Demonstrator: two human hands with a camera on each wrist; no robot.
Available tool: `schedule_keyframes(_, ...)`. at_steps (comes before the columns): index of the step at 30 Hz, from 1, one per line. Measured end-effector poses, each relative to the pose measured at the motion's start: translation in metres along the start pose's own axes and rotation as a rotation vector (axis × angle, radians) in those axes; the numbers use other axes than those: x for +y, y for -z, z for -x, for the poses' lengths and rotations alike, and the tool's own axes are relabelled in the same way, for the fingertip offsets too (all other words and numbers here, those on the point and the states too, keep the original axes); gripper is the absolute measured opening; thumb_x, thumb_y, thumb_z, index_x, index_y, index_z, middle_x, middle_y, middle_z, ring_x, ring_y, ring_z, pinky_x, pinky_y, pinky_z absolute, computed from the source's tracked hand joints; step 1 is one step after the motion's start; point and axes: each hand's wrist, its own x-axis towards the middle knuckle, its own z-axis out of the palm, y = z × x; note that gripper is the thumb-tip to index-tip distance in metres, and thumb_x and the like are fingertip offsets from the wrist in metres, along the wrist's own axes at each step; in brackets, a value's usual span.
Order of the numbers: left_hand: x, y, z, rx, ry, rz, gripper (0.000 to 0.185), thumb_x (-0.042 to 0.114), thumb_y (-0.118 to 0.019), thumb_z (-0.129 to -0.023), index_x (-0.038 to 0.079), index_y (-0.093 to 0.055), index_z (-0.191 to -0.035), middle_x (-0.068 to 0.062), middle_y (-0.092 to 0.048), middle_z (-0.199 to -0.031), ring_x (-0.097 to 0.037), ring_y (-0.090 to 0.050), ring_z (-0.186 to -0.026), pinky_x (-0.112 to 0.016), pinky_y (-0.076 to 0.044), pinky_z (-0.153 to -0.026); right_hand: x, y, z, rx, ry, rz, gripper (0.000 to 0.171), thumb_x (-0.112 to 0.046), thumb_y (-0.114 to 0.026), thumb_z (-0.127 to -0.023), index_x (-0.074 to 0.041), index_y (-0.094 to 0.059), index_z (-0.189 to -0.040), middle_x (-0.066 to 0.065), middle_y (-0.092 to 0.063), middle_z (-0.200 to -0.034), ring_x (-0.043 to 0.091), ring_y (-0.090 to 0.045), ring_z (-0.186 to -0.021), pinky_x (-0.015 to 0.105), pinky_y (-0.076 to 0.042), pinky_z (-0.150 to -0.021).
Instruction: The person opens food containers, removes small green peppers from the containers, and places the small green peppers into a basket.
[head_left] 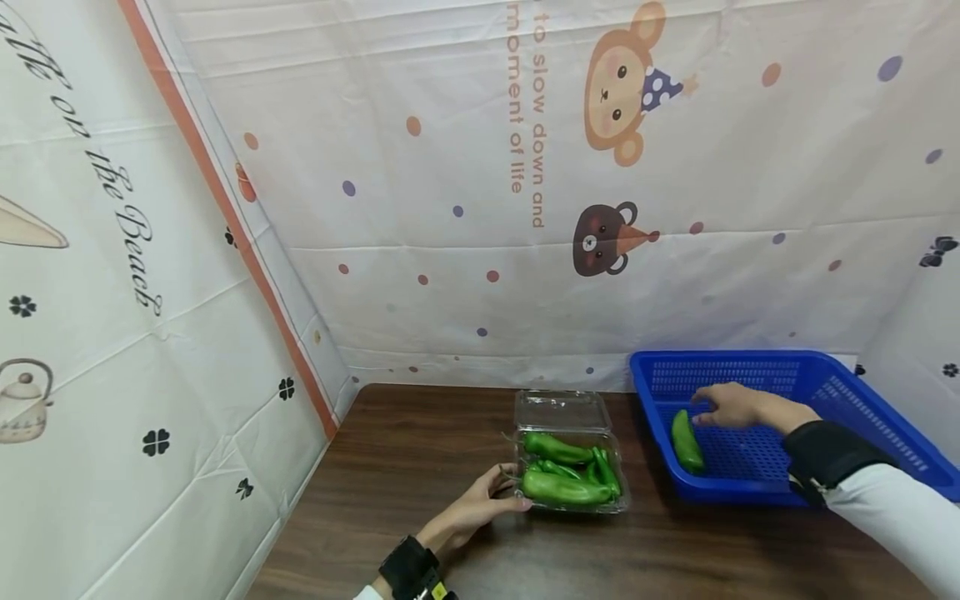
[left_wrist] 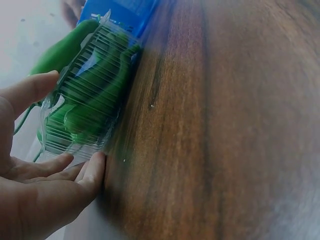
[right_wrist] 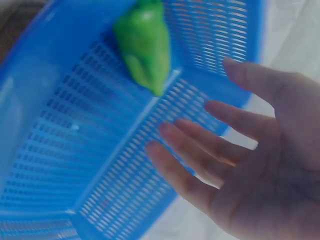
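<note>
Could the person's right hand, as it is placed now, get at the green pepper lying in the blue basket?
Probably yes. The right hand hovers open inside the blue basket, just beside the green pepper, and nothing lies between them. The basket is open-topped, so the way looks free.

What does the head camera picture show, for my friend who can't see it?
A person's right hand hovers open inside a blue basket, just above one green pepper lying in it. Their left hand rests against a clear plastic box full of green peppers on a dark wooden table, with cartoon-animal cloth behind.
</note>
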Motion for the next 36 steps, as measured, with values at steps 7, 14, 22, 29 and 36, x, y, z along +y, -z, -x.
schedule_keyframes(7,0.0,-0.001,-0.001,0.013,-0.008,-0.002,0.071,0.021,-0.074,-0.095,0.006,-0.038,-0.154,-0.022,-0.036,-0.16,-0.046,-0.032,-0.15,-0.06,-0.042,-0.118,-0.019,0.017,0.005,0.214,0.096,0.103,0.043,-0.017,-0.067,-0.098,0.011,-0.061,-0.129,0.033,-0.063,-0.123,0.053,-0.061,-0.113,0.061,-0.057,-0.088)
schedule_keyframes(14,0.003,-0.002,-0.001,0.024,-0.015,-0.004,0.072,0.022,-0.076,-0.093,0.006,-0.039,-0.154,-0.022,-0.037,-0.16,-0.045,-0.032,-0.15,-0.06,-0.04,-0.119,-0.059,0.029,0.009,0.362,0.152,0.123,0.042,-0.02,-0.07,-0.097,0.004,-0.064,-0.13,0.03,-0.063,-0.126,0.048,-0.064,-0.111,0.06,-0.059,-0.086)
schedule_keyframes(22,0.003,-0.003,0.0,0.012,-0.003,0.006,0.075,0.025,-0.075,-0.094,0.007,-0.036,-0.155,-0.023,-0.033,-0.162,-0.045,-0.03,-0.151,-0.058,-0.042,-0.119,-0.104,0.014,0.016,0.463,0.225,0.136,0.041,-0.022,-0.074,-0.095,-0.004,-0.066,-0.131,0.021,-0.064,-0.124,0.038,-0.066,-0.107,0.052,-0.061,-0.081)
schedule_keyframes(29,0.001,-0.001,0.001,0.012,-0.024,0.017,0.07,0.022,-0.075,-0.093,0.009,-0.04,-0.152,-0.02,-0.035,-0.162,-0.043,-0.03,-0.151,-0.057,-0.041,-0.12,-0.122,-0.019,0.008,0.425,0.262,0.079,0.038,-0.022,-0.073,-0.095,-0.008,-0.067,-0.13,0.017,-0.064,-0.123,0.033,-0.065,-0.107,0.043,-0.06,-0.076)
schedule_keyframes(36,-0.001,0.002,0.0,-0.014,-0.017,0.039,0.076,0.023,-0.074,-0.094,0.013,-0.034,-0.157,-0.017,-0.034,-0.163,-0.043,-0.029,-0.152,-0.06,-0.035,-0.123,-0.125,-0.068,-0.003,0.35,0.307,0.002,0.036,-0.021,-0.074,-0.094,-0.008,-0.068,-0.127,0.012,-0.066,-0.119,0.018,-0.064,-0.092,0.027,-0.054,-0.067)
